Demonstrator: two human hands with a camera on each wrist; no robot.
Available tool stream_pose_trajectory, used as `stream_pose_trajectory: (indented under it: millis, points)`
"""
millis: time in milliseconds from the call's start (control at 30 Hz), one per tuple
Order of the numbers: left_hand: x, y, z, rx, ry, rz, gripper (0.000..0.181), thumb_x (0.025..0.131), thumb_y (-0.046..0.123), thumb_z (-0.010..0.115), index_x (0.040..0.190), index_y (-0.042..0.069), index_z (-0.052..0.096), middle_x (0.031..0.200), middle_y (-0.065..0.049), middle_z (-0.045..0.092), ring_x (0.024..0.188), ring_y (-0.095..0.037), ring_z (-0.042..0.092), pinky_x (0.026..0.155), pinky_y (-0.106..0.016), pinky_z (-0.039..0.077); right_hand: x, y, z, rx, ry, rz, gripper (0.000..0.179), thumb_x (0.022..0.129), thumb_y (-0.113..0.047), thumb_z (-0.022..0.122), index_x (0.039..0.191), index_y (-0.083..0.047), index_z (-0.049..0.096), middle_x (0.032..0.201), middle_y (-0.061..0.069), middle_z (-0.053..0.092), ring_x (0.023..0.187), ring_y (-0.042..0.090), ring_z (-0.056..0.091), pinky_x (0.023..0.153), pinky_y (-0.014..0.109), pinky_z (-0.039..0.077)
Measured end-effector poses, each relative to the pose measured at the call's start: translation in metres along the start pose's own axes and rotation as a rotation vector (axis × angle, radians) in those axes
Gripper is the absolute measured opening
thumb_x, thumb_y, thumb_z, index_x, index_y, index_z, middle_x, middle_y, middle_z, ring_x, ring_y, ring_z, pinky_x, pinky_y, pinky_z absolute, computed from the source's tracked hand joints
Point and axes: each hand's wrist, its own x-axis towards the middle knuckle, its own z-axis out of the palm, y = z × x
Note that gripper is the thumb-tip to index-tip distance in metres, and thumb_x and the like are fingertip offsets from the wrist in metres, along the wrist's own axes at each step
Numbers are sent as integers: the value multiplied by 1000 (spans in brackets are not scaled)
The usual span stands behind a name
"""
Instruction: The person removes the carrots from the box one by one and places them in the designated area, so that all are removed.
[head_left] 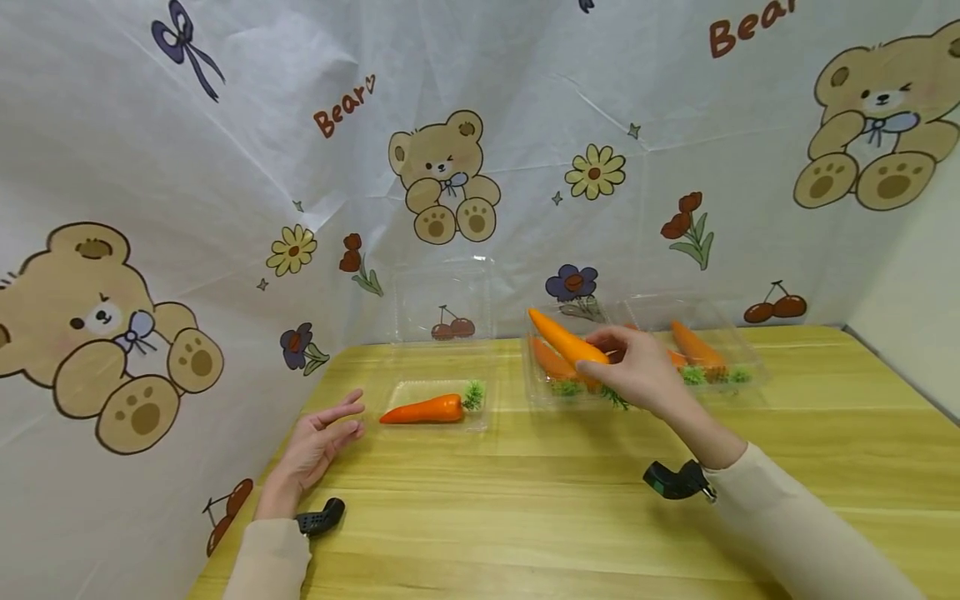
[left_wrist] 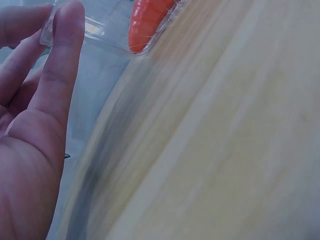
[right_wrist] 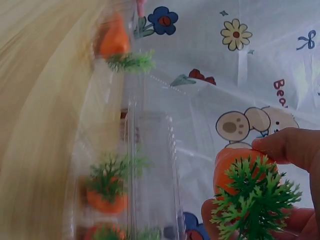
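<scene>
In the head view my right hand (head_left: 637,367) pinches a toy orange carrot (head_left: 562,335) near its thick end, with the thin tip up to the left. Its green leafy top (right_wrist: 255,200) faces the camera in the right wrist view. My left hand (head_left: 318,442), fingers loosely bent, is at the left side of a clear plastic box (head_left: 401,390). The left wrist view shows its fingertips (left_wrist: 70,17) overlapping a clear plastic edge. One carrot (head_left: 427,410) lies inside that box, leaves to the right, and the clear lid (head_left: 442,292) stands up behind.
Behind the right hand, clear plastic packaging (head_left: 543,398) at the back of the wooden table (head_left: 525,517) holds several carrots, one of them a carrot (head_left: 696,346) at the right. A bear-printed cloth (head_left: 525,100) hangs behind. Each wrist wears a black camera mount (head_left: 671,481).
</scene>
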Motion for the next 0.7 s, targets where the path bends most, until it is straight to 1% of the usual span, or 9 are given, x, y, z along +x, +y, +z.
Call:
stream_pose_trajectory:
  millis: [200, 400, 533, 633, 700]
  points:
    - [0, -1, 1, 7, -7, 15, 35, 99, -13, 55, 133, -16, 60, 154, 3, 51, 111, -16, 71, 93, -26, 61, -15, 14, -18, -81, 69, 8, 45, 91, -35, 78, 126, -9, 68, 116, 16, 72, 95, 28, 69, 68, 28, 57]
    - [-2, 0, 0, 11, -1, 15, 34, 99, -13, 55, 133, -16, 60, 152, 5, 53, 109, -15, 71, 93, -26, 61, -28, 29, -34, -116, 112, -2, 47, 91, -32, 78, 126, -4, 67, 113, 19, 71, 92, 28, 67, 63, 26, 56]
    - [-2, -2, 0, 6, 9, 12, 34, 99, -13, 55, 132, -15, 61, 153, 3, 52, 106, -15, 73, 92, -26, 61, -33, 44, -46, -110, 104, 26, 51, 93, -35, 76, 130, -2, 65, 116, 22, 70, 93, 29, 66, 59, 26, 56]
    - [-2, -2, 0, 1, 4, 15, 34, 99, -14, 54, 132, -15, 61, 155, 0, 50, 107, -15, 72, 92, -26, 61, -38, 56, -57, -114, 101, 47, 54, 95, -39, 74, 132, -1, 63, 119, 23, 68, 96, 32, 66, 59, 26, 55]
    - [-2, -2, 0, -1, 2, 18, 34, 99, -13, 54, 132, -15, 61, 155, 1, 50, 107, -15, 72, 92, -26, 61, -41, 63, -63, -124, 115, 57, 56, 95, -42, 73, 131, -1, 63, 119, 24, 68, 98, 33, 67, 59, 25, 55]
